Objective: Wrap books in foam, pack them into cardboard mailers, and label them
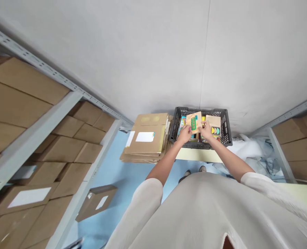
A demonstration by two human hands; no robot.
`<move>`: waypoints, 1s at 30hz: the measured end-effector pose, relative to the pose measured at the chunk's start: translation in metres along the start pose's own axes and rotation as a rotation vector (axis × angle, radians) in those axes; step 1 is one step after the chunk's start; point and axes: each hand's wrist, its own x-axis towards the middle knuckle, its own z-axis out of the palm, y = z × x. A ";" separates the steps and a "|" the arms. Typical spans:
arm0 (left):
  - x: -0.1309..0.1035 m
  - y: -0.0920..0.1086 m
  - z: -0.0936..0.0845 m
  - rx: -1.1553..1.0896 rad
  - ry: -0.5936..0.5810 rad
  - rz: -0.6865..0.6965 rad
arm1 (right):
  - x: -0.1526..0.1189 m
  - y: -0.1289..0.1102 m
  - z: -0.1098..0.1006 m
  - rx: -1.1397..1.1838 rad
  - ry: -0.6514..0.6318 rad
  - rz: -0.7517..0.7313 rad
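A small tan board with a green panel (194, 121) is held up over a black plastic crate (229, 133). My left hand (185, 134) is closed on its lower left corner, and my right hand (205, 130) grips its lower right edge. Beneath it, the crate holds several flat pieces, among them a tan one with yellow and teal half-round shapes (215, 130) at the right and a blue colourful one (182, 121) at the left.
Left of the crate lies a stack of flattened cardboard (153, 138) with white labels. Shelves of brown boxes (65, 152) stand at the left, others (298, 145) at the right. One box (96, 202) rests on the blue floor. Clear plastic wrap (251, 148) lies right of the crate.
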 end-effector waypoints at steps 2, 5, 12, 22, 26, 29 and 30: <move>0.001 0.006 0.000 -0.026 0.009 0.062 | -0.011 -0.009 -0.010 0.118 0.087 0.052; 0.000 0.016 0.005 -0.090 0.019 0.165 | -0.038 -0.016 -0.026 0.212 0.178 0.036; -0.023 0.067 0.043 -0.145 -0.100 0.411 | -0.130 -0.011 -0.086 0.163 0.429 0.043; -0.080 0.206 0.150 -0.037 -0.465 0.779 | -0.301 0.029 -0.213 -0.165 0.971 0.272; -0.122 0.263 0.216 0.012 -0.625 0.850 | -0.384 0.056 -0.263 -0.286 1.023 0.432; -0.160 0.302 0.272 0.041 -0.728 0.894 | -0.449 0.081 -0.298 -0.338 1.009 0.594; -0.174 0.313 0.291 0.051 -0.763 0.903 | -0.470 0.090 -0.309 -0.349 0.998 0.646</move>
